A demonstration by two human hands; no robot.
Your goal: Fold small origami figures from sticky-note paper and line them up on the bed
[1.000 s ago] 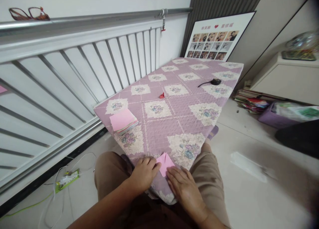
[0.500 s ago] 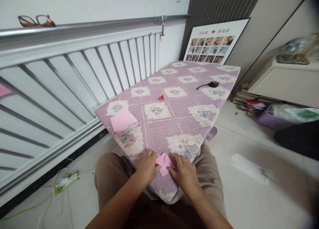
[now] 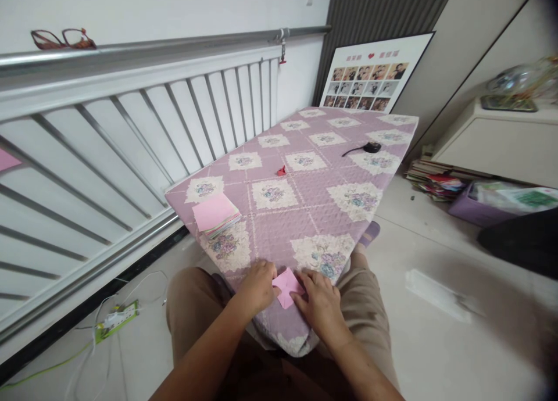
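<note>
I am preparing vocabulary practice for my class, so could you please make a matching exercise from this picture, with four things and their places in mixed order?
Things
1. folded pink paper
2. paper stack
3. black object
4. glasses

Places
A. on top of the metal pipe
B. toward the far right side of the patterned cloth
C. between the left hand and the right hand
D. near the cloth's left edge

Pairs: 1-C, 2-D, 3-B, 4-A

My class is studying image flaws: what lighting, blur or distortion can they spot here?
Head view: lettering on the poster too soft to read; slats of the radiator fanning out, suggesting wide-lens stretch. Same head view: shadow across the floor at lower right, dark top-right corner; only faint creases on the pink paper.
</note>
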